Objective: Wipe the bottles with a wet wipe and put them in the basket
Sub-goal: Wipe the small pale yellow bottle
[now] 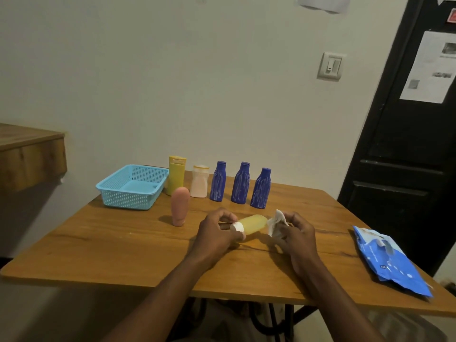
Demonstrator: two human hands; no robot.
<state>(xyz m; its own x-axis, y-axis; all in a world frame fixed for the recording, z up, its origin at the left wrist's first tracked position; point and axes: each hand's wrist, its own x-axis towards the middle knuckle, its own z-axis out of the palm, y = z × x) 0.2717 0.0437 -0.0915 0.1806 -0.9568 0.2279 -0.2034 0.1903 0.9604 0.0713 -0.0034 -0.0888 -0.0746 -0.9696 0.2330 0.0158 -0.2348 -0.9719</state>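
Your left hand (217, 233) pinches the small yellow bottle (254, 223) at its white cap end and holds it on its side, probably to bare the body for wiping. Your right hand (298, 233) curls round the bunched wet wipe (276, 223) at the bottle's other end. Whether they touch is unclear. All this sits well right of the basket (128, 199) and nearer you. The blue bottles (240, 183) stand upright to the basket's right. Its near wall hides part of its floor, and your fingers cover the cap.
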